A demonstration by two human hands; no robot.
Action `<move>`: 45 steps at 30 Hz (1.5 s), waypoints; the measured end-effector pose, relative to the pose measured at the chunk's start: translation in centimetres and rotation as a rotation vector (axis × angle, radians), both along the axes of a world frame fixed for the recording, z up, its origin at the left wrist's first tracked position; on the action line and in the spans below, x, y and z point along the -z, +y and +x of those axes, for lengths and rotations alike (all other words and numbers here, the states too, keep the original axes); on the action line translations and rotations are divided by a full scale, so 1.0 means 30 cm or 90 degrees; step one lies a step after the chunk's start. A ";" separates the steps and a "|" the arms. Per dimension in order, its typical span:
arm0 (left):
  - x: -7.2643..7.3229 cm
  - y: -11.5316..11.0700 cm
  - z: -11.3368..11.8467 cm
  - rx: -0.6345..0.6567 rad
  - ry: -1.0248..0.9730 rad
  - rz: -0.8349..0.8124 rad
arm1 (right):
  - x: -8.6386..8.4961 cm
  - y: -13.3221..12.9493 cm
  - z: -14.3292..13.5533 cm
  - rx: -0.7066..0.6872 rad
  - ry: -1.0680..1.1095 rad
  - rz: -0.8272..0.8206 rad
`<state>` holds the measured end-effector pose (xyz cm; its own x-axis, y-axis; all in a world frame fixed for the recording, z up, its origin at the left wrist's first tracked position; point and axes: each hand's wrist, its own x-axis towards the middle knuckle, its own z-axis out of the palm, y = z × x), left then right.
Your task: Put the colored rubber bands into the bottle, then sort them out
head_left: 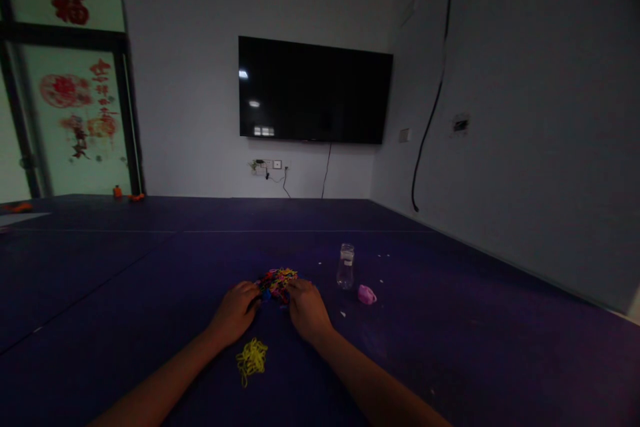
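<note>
A heap of small rubber bands (279, 282) in mixed colours, among them red, yellow, pink and blue, lies on the dark purple surface between my two hands. My left hand (236, 312) rests at the heap's left edge, its fingers curved and the thumb apart from them. On the other side, my right hand (307, 309) has its fingertips pressed together on bands at the heap's right edge; what exactly lies between them is partly hidden. Nearer to me, between my forearms, sits a separate small pile of yellow rubber bands (251, 358).
A clear bottle (345, 268) stands upright without a lid to the right of my right hand. Beside it lies a pink cap (367, 294). White scraps (343, 313) dot the purple surface (480, 340). A television (315, 90) hangs on the far wall.
</note>
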<state>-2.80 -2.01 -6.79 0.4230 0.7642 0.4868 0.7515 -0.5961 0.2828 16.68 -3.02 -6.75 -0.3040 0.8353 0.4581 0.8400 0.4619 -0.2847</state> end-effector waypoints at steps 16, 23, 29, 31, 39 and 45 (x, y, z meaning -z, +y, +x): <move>0.010 0.029 -0.016 0.005 -0.172 -0.025 | -0.004 -0.004 -0.001 -0.001 0.000 0.004; -0.001 0.025 -0.025 0.022 -0.219 -0.024 | -0.008 -0.007 -0.004 0.007 0.018 0.006; -0.008 0.012 -0.016 0.035 -0.236 -0.034 | -0.015 -0.011 -0.004 -0.013 0.040 0.029; -0.010 0.007 -0.011 0.042 -0.249 -0.037 | -0.016 -0.017 -0.003 -0.049 0.052 0.059; -0.032 -0.035 -0.023 0.124 -0.329 -0.255 | 0.005 -0.093 -0.037 -0.277 0.031 0.091; -0.015 -0.070 -0.001 0.165 -0.422 -0.455 | 0.001 -0.138 -0.062 -0.339 0.010 0.058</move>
